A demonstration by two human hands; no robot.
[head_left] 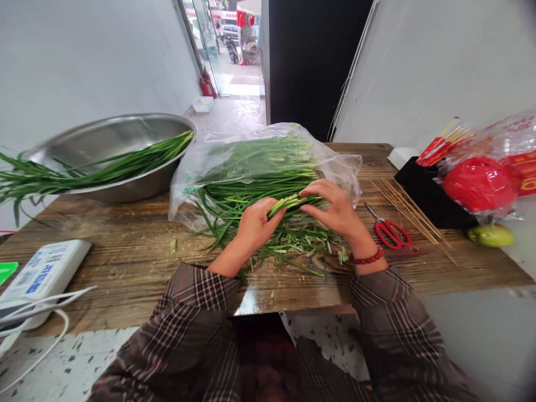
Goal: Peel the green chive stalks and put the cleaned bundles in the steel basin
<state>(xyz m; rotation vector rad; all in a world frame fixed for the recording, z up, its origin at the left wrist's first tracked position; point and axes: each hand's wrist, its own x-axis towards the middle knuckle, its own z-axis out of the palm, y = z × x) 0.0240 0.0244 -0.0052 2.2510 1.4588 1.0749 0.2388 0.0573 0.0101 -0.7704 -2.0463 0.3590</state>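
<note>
A small bundle of garlic chives (286,205) is gripped in my left hand (256,224), pale stalk ends pointing right. At those ends, my right hand (335,209) has its thumb and forefinger apart, the forefinger close to the stalks; whether it touches them is unclear. Behind both hands lies a large heap of chives (259,187), partly inside a clear plastic bag (184,187). Loose leaves and trimmed bits (307,240) are scattered on the wooden table (138,273) below my hands.
A steel basin (138,125) with long chives (121,167) stands at left. Nearer is a white device (46,273) with cables. Red-handled scissors (391,233), wooden skewers (412,212), a black holder (439,198), a red bagged item (481,184) and a green fruit (491,235) lie right.
</note>
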